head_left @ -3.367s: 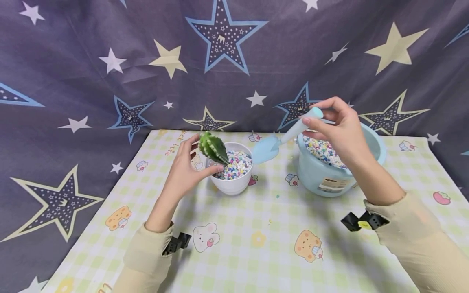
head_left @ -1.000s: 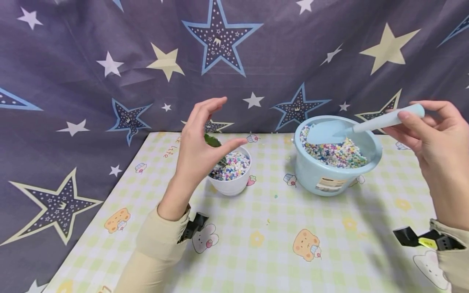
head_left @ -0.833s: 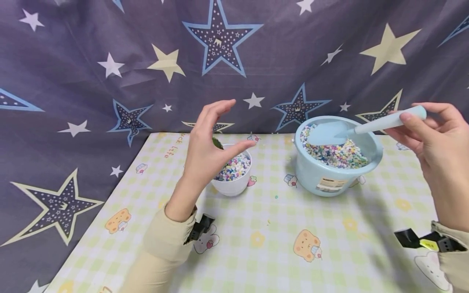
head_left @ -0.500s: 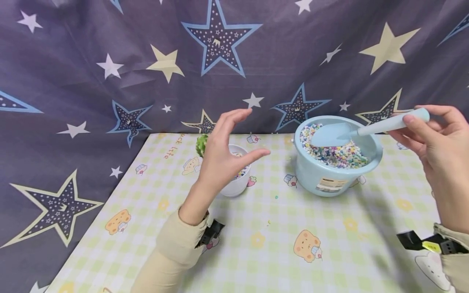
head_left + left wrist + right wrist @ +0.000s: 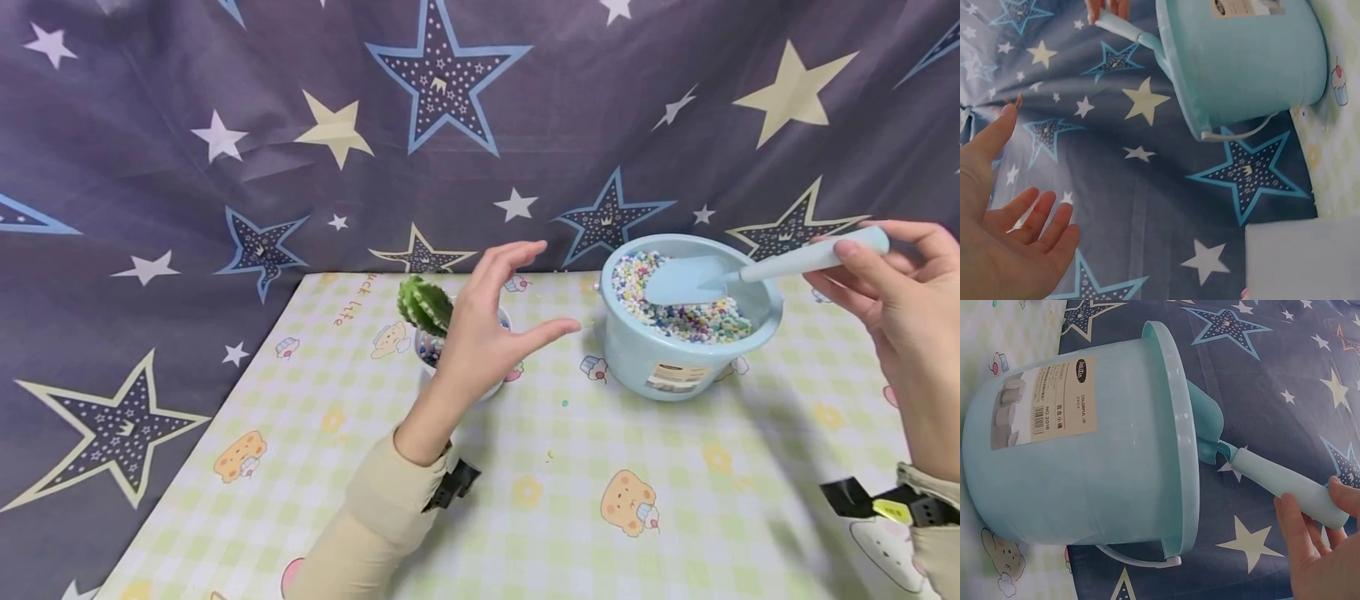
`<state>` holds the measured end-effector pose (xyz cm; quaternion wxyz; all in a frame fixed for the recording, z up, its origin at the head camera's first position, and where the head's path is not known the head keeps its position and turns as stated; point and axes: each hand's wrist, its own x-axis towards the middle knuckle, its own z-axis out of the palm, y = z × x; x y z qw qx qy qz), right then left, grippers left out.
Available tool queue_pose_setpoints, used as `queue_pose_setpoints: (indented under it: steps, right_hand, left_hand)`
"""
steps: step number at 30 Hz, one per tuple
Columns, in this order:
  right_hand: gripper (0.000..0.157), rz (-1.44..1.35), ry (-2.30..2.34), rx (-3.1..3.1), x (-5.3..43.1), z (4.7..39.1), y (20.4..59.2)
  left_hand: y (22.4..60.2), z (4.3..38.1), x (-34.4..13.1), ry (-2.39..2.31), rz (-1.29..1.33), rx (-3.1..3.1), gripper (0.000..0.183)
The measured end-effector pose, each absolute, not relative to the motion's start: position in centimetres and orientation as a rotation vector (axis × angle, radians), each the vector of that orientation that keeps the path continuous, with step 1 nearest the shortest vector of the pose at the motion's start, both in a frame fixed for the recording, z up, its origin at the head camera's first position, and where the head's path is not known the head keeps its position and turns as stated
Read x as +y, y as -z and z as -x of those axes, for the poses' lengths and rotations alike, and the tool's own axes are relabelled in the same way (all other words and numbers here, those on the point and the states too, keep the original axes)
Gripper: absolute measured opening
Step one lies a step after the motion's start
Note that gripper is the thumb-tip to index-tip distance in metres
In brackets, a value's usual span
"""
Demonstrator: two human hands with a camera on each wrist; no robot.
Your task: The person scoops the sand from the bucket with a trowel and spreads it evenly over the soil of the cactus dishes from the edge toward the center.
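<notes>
My right hand pinches the end of a light-blue trowel's handle. The trowel's blade lies over the multicoloured beads in a light-blue bucket. In the right wrist view the handle sticks out past the bucket's rim, fingers and thumb on its end. My left hand holds nothing, its thumb spread wide from the fingers. From the head it overlaps a white pot, hiding much of it. A green cactus leans left out of the pot's beads.
A checked cloth with cartoon prints covers the table. Behind it hangs a dark star-patterned curtain. The bucket's thin handle hangs at its side. A few stray beads lie on the cloth between pot and bucket.
My left hand has come away from the cactus and moved right, across the front of the pot. My right hand has carried the trowel from beside the pot to the bucket.
</notes>
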<state>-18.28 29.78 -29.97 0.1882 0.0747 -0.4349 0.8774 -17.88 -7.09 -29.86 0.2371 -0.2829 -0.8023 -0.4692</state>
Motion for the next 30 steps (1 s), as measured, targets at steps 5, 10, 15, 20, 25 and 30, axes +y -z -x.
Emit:
queue_pose_setpoints:
  steps: [5, 10, 15, 20, 25, 30]
  right_hand:
    - [0.029, -0.198, -2.468, -1.219, 30.1, 18.3, 30.2]
    - [0.029, -0.216, -2.484, -1.189, 30.6, 18.3, 30.5]
    - [0.029, -0.216, -2.468, -1.207, 30.9, 18.4, 30.7]
    - [0.03, -0.242, -2.509, -1.152, 31.3, 18.4, 30.7]
    - [0.03, -0.286, -2.519, -1.123, 31.6, 18.6, 30.7]
    - [0.029, -0.275, -2.472, -1.178, 31.7, 18.6, 30.6]
  left_hand:
    - [30.6, 18.2, -6.3, 1.304, 0.784, -2.22, 0.075]
    - [31.3, 18.6, -5.6, 1.325, 0.788, -2.243, 0.074]
    - [32.1, 19.1, -5.1, 1.333, 0.762, -2.294, 0.074]
    - [32.9, 19.8, -4.5, 1.337, 0.743, -2.334, 0.073]
    - [33.6, 20.5, -3.7, 1.34, 0.725, -2.38, 0.073]
    - [34.4, 21.1, -2.9, 1.343, 0.716, -2.416, 0.073]
